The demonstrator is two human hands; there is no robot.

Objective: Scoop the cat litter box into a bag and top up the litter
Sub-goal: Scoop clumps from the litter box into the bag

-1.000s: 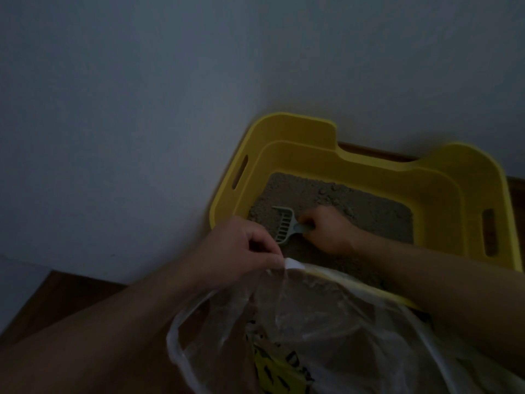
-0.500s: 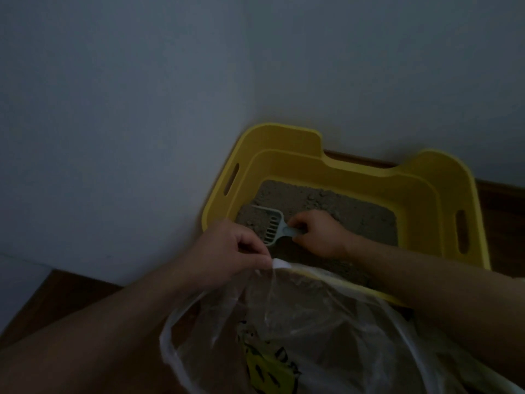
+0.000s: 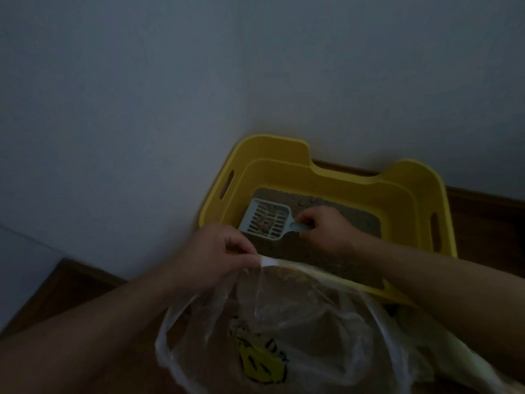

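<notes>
- Dim room corner: pale grey walls (image 3: 142,109) meet above a dark brown wooden floor (image 3: 71,282).
- The yellow plastic litter box (image 3: 397,189) sits on the floor in that corner, its left side close to the wall.
- Grey-brown litter (image 3: 355,220) covers the box floor.
- The pale blue slotted plastic scoop (image 3: 265,220) is over the litter at the box's left end. Its long axis runs from the handle at right to the blade near the left wall. Clumps lie on the slots.
- Right hand (image 3: 326,228): fingers curled round the scoop handle.
- Left hand (image 3: 210,260): thumb and fingers pinch the rim of the clear plastic bag (image 3: 312,322).
- The bag's mouth gapes at the box's near rim; open litter lies to the right of the scoop.
</notes>
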